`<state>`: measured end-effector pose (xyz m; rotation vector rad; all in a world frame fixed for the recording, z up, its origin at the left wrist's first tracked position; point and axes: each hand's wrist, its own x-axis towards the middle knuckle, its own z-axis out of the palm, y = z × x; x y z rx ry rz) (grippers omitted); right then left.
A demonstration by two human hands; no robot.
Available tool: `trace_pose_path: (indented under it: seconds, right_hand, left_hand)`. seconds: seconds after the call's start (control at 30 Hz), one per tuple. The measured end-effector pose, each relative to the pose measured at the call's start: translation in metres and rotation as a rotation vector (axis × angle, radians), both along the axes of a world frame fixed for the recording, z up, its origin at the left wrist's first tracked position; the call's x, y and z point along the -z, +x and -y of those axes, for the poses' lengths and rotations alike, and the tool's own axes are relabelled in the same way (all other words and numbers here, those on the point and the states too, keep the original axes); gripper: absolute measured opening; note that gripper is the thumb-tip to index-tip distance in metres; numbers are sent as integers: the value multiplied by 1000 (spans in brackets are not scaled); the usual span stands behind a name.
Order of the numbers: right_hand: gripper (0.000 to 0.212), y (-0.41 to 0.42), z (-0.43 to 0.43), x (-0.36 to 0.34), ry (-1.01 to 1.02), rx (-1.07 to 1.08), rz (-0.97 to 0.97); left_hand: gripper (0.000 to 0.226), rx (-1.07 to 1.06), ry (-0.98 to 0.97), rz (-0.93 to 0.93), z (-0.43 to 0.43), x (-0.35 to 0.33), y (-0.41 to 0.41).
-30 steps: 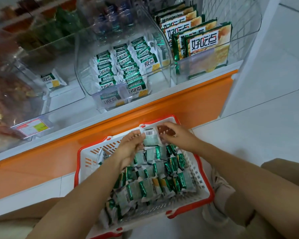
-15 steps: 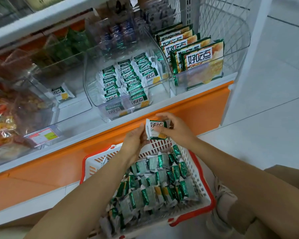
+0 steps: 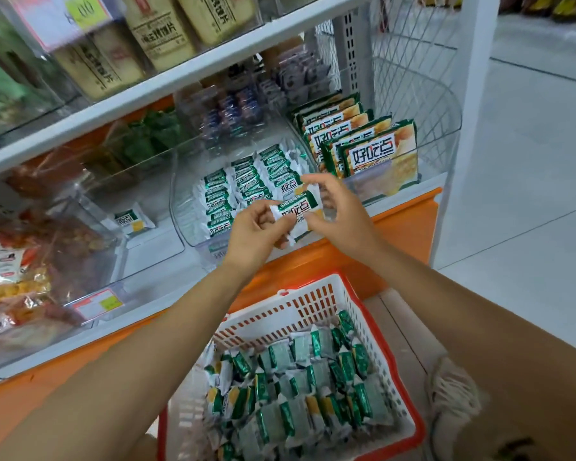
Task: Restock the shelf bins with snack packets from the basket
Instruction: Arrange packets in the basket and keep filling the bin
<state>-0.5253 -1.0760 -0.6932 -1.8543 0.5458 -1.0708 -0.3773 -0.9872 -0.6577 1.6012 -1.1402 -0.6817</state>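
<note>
Head view shows left hand [image 3: 256, 231] and right hand [image 3: 340, 214] together pinching one packet [image 3: 296, 209] just before the part-filled middle bin [image 3: 193, 236], while the basket [image 3: 313, 299] below holds many more, so most restocking seems left

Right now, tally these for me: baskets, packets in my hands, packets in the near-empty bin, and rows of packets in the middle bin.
Basket: 1
Held packet, between left hand and right hand: 1
Lone packet in the near-empty bin: 1
Packet rows in the middle bin: 3
Total: 6
</note>
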Motion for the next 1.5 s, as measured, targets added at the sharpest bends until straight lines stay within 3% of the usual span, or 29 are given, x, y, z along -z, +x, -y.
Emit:
trace_pose_path:
  seconds: [0.2, 0.67, 0.9, 1.07, 1.27, 1.5]
  right_hand:
    - [56, 5, 26, -20, -90, 118, 97]
    - [57, 30, 55, -9, -233, 204, -159]
    - [61, 30, 57, -9, -303, 236, -270]
    - [60, 28, 57, -9, -313, 225, -281]
    - [61, 27, 58, -10, -312, 227, -318]
    - [59, 20, 49, -6, -273, 177, -249]
  left_hand:
    - [23, -116, -65, 122, 47, -32, 27]
    - [28, -69, 191, 179, 108, -9, 63]
    - [29, -79, 374, 423, 117, 5, 61]
    - [32, -63, 310, 459, 116, 6, 62]
    - [10, -12, 337, 568, 112, 1, 61]
    - [15, -25, 254, 604, 91, -11, 53]
